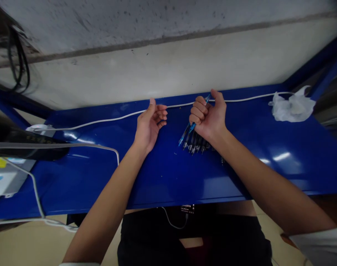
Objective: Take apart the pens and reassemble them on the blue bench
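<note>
My right hand (208,114) is closed around a blue pen (192,126), its thumb raised near the pen's upper end. The pen slants, with one end showing above the fist and the other below it. Beneath that hand, several clear pens with dark parts (194,144) lie side by side on the blue shelf, partly hidden by the wrist. Another light-blue pen (181,140) lies at the left of this row. My left hand (150,125) is held over the shelf to the left, fingers loosely curled and thumb up, with nothing in it.
A white cable (110,120) runs along the back of the blue shelf (162,184) by the wall. At the right end sits a crumpled white plastic bag (292,105). On the left are a black item (46,146), a white box (7,181) and more cables. A phone (187,209) shows below the edge.
</note>
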The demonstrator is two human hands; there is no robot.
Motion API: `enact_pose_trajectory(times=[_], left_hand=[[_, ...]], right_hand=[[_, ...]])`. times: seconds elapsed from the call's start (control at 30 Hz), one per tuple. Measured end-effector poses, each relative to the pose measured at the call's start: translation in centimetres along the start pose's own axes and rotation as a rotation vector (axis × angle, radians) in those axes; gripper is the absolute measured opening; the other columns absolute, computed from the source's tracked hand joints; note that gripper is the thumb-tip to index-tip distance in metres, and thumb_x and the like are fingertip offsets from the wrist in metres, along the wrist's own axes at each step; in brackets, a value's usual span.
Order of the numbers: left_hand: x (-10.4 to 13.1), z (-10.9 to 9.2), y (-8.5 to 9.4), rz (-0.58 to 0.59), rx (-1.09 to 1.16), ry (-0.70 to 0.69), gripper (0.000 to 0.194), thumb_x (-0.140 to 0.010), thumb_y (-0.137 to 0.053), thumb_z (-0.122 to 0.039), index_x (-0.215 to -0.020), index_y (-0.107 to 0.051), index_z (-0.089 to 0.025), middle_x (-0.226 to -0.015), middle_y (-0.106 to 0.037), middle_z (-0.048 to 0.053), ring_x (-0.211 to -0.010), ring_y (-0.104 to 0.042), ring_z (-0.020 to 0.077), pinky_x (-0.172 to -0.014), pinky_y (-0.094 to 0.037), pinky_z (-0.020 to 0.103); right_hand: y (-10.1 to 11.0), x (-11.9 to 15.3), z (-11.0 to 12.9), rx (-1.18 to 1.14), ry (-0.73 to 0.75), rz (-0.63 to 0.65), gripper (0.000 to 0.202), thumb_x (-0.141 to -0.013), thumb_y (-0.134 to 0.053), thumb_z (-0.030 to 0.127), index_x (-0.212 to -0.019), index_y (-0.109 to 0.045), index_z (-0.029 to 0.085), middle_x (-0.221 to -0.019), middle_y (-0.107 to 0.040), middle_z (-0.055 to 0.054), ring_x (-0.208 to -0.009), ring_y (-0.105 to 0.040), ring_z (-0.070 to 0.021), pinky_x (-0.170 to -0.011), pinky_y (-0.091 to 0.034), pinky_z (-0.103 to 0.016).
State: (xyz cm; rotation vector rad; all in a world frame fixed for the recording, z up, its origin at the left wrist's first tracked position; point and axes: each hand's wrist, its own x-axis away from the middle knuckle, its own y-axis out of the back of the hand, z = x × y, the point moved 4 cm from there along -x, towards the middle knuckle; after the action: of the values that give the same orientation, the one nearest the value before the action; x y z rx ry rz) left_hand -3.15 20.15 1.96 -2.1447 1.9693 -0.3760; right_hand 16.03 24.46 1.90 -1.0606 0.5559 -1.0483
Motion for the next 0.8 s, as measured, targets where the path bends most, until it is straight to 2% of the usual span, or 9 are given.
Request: enact_pose_trajectory(times=[0.2, 0.37, 0.53, 0.67, 0.8], left_hand=[[0.1, -0.1, -0.1, -0.004, -0.032, -0.006, 0.051, -0.093, -0.069, -0.076, -0.092, -0.077, -0.025, -0.081, -0.075, 0.006, -0.081, -0.074, 0.0181, -0.064, -0.057, 0.028], [0.1, -0.2, -0.1, -0.008, -0.039, -0.008, 0.052, -0.092, -0.069, -0.076, -0.093, -0.076, -0.024, -0.083, -0.075, 0.006, -0.081, -0.073, 0.0179, -0.065, -0.057, 0.028], [0.1, -0.1, -0.1, -0.006, -0.059, -0.007, 0.053, -0.092, -0.069, -0.077, -0.095, -0.077, -0.024, -0.086, -0.076, 0.008, -0.084, -0.073, 0.0193, -0.067, -0.058, 0.028], [0.2, -0.1, -0.2, 0.003, -0.055, -0.012, 0.051, -0.093, -0.070, -0.075, -0.094, -0.077, -0.024, -0.087, -0.076, 0.008, -0.083, -0.072, 0.0184, -0.067, -0.057, 0.028], [0.2, -0.2, -0.3, 0.013, -0.063, -0.026, 0.050, -0.095, -0.068, -0.073, -0.091, -0.077, -0.024, -0.085, -0.075, 0.007, -0.081, -0.072, 0.0175, -0.067, -0.056, 0.029]], right_hand=[[-0.6, 0.2, -0.3, 0.046, 0.002, -0.023, 0.043, -0.105, -0.062, 0.054, -0.074, -0.045, 0.029, -0.047, -0.018, 0.012, -0.040, -0.016, -0.0117, -0.036, -0.020, -0.028], [-0.8, 0.2, -0.4, 0.118, -0.023, -0.034, 0.047, -0.106, -0.059, 0.058, -0.072, -0.046, 0.029, -0.047, -0.022, 0.011, -0.040, -0.018, -0.0120, -0.036, -0.023, -0.028], [-0.6, 0.0, -0.5, 0.120, -0.066, -0.055, 0.053, -0.108, -0.058, 0.054, -0.064, -0.040, 0.028, -0.044, -0.022, 0.010, -0.038, -0.022, -0.0119, -0.036, -0.024, -0.028], [-0.9, 0.2, -1.1, 0.073, -0.091, -0.041, 0.058, -0.107, -0.059, 0.049, -0.061, -0.032, 0.028, -0.046, -0.028, 0.008, -0.041, -0.031, -0.0124, -0.042, -0.034, -0.028], [-1.7, 0.4, -1.9, 0.041, -0.136, -0.013, 0.057, -0.105, -0.061, 0.045, -0.062, -0.029, 0.027, -0.055, -0.046, 0.003, -0.057, -0.052, -0.0152, -0.057, -0.049, -0.029]])
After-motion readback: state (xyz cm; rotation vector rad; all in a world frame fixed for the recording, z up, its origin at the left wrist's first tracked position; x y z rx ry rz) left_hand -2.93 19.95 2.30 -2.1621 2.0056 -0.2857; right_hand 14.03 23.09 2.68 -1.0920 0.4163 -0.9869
